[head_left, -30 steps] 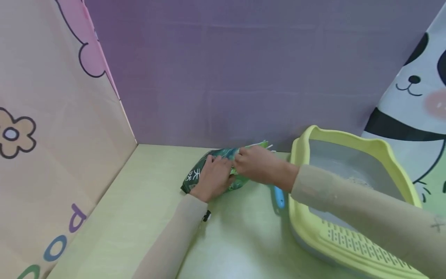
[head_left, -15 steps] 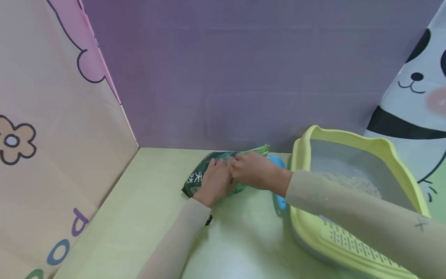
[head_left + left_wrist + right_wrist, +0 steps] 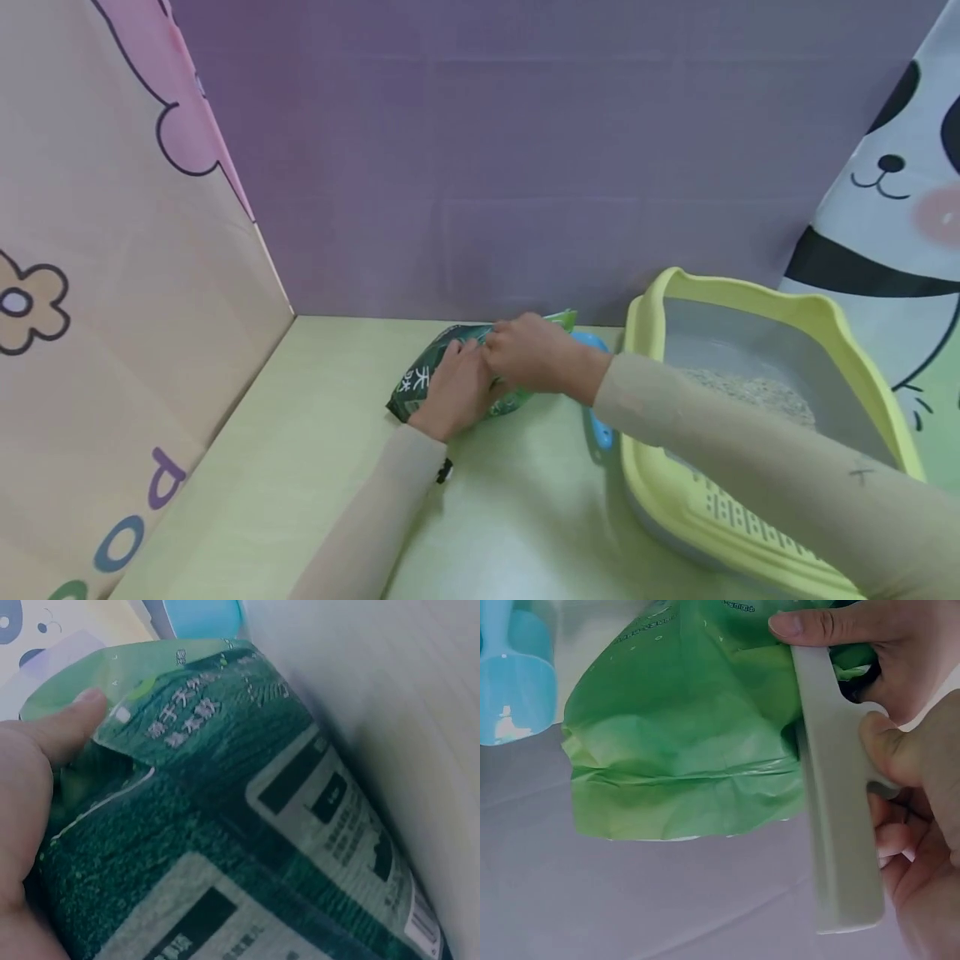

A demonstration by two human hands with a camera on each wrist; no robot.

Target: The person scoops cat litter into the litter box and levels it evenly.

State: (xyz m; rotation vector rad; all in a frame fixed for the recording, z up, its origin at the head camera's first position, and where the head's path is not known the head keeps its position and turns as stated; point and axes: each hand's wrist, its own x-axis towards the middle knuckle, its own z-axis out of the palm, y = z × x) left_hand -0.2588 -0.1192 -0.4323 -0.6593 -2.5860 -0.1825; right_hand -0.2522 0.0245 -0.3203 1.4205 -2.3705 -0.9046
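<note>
A dark green printed bag (image 3: 422,375) with Chinese lettering lies by the back wall. My left hand (image 3: 455,390) grips it, and the thumb (image 3: 79,712) rests along its lighter green top part in the left wrist view. In the right wrist view, a long white bag clip (image 3: 836,817) lies across the bag's light green end (image 3: 682,765). My right hand (image 3: 531,354) pinches the clip's small handle between thumb and fingers. The left thumb touches the far end of the clip. Whether the clip is fastened I cannot tell.
A blue scoop (image 3: 602,432) lies between the bag and a yellow-rimmed grey litter box (image 3: 647,479) on the right. Pale litter (image 3: 757,393) covers part of the box's floor. The right sleeve passes over the box. A purple wall (image 3: 465,167) stands right behind the bag.
My right hand has shifted left along the bag toward the left hand, and more of the blue scoop shows. The left hand stays on the bag.
</note>
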